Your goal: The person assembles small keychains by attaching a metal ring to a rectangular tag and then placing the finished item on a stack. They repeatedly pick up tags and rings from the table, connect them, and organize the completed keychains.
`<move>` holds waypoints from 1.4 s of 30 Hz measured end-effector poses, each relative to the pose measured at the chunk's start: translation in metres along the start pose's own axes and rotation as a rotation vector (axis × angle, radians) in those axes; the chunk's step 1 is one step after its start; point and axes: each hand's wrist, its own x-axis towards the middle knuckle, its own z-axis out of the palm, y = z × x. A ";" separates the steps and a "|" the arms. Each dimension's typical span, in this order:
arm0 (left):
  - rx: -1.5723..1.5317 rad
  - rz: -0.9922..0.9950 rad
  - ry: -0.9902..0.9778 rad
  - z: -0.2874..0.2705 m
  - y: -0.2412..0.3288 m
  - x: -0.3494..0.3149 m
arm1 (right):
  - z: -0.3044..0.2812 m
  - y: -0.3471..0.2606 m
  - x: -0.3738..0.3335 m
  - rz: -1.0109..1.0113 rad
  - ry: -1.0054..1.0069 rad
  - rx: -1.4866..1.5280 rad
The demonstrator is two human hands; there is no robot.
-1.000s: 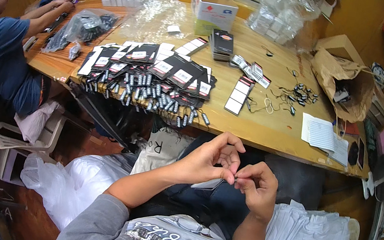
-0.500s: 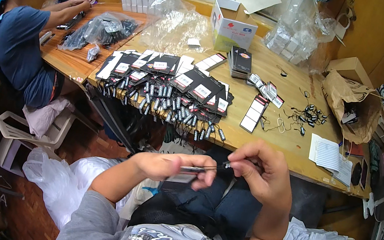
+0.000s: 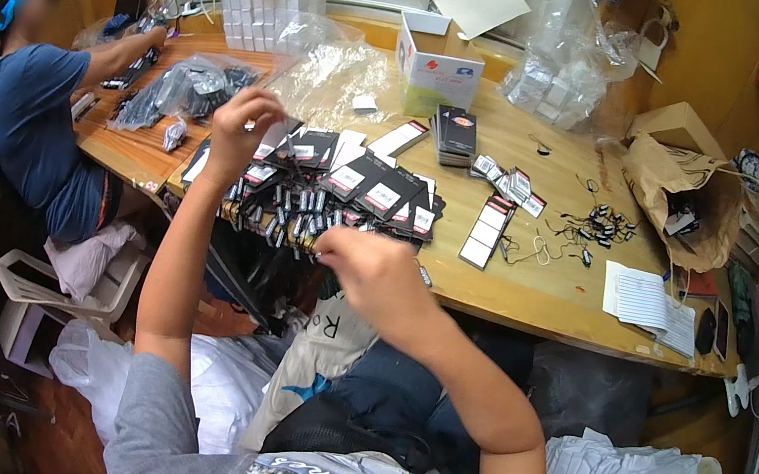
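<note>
1. I have the black card tags (image 3: 384,195) in a fanned, overlapping pile at the front of the desk (image 3: 529,300), with their small silver-and-black end pieces (image 3: 304,199) bunched along the near edge, some hanging over it.
2. The left hand (image 3: 242,129) is raised over the pile's left part, its fingers curled and bunched narrowly; I cannot tell whether they grip anything.
3. The right hand (image 3: 379,272) is in front of the pile's near edge, thumb and forefinger drawn close together. Whatever may be between them is too small for me to make out.
4. I judge each tag very light, thin and fairly stiff, likely to slide over its neighbours and to crease if bent hard. I'd take it flat by the side edges, thumb on top.
5. The end pieces look hard and smooth, so I'd expect them to slip; a fingertip pinch across the narrow sides suits them.
6. The dark cords, like those in the loose heap (image 3: 605,229) on the right, should be limp and prone to snagging; I'd hold them close to the end piece.
</note>
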 end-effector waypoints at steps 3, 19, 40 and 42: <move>0.020 -0.034 -0.113 0.015 -0.024 -0.023 | 0.029 0.016 -0.019 -0.026 -0.107 -0.056; -0.335 0.020 -0.980 0.189 0.103 0.024 | -0.177 0.241 -0.060 1.057 -0.022 -0.578; 0.166 -0.646 -0.491 0.264 0.018 0.077 | -0.162 0.219 -0.011 0.781 0.143 -0.611; 0.045 -0.963 -0.483 0.278 -0.006 0.078 | -0.144 0.223 0.014 0.803 0.115 -0.385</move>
